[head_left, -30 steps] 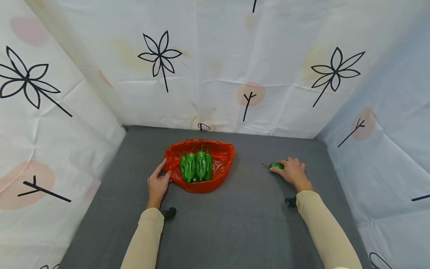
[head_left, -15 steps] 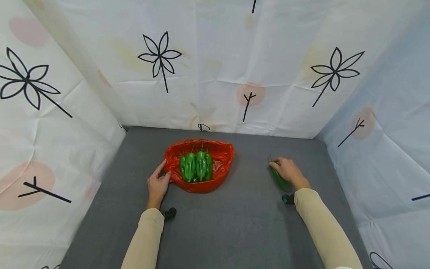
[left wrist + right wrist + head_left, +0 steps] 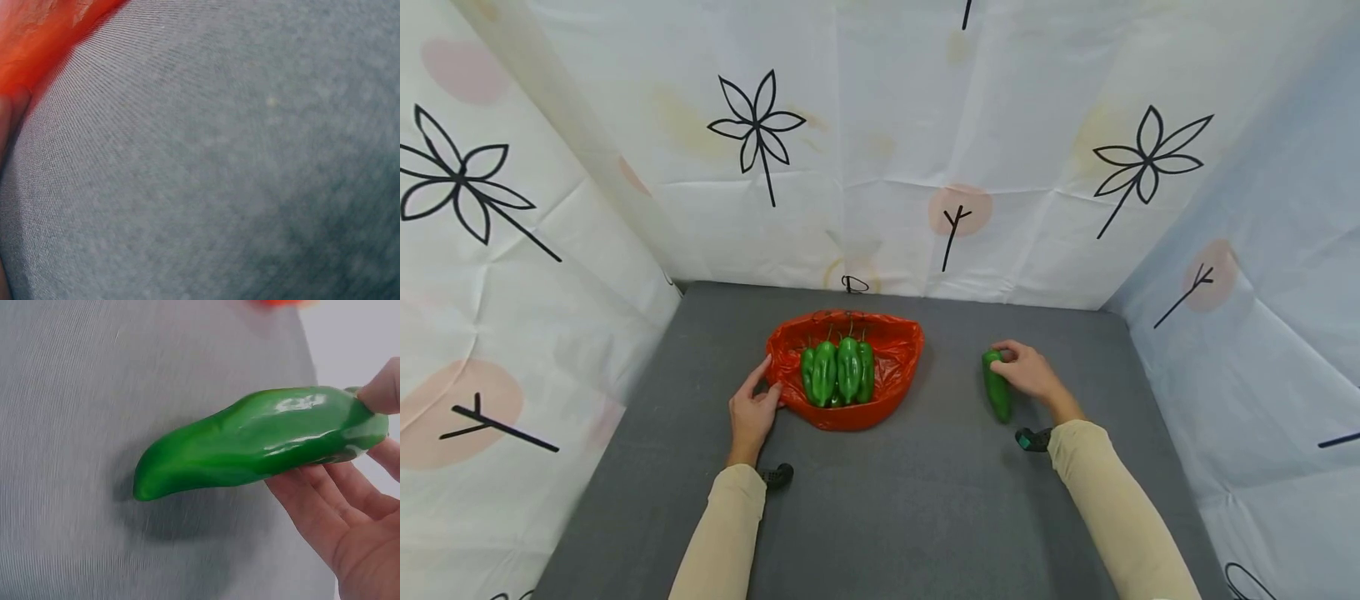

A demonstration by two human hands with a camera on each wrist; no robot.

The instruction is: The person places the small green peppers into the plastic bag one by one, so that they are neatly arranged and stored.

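Note:
Between thumb and fingers, my right hand pinches the stem end of a glossy green chili pepper. In the right wrist view the pepper points its tapered tip away from the hand, its shadow on the cloth below. My left hand touches the left side of a red plastic bag, thumb and index finger spread along its outer wall. Several green peppers lie side by side inside the wide-mouthed bag, stems toward the back. Only the bag's edge and a bit of finger show in the left wrist view.
A dark grey cloth-covered table lies under everything. White patterned fabric closes off the back and both sides. A dark wrist device juts from below the right sleeve, another from the left.
My right hand has shifted left toward the bag, turning the pepper from sideways, stem left, to lengthwise with its tip toward the near side. The left hand and bag stay put.

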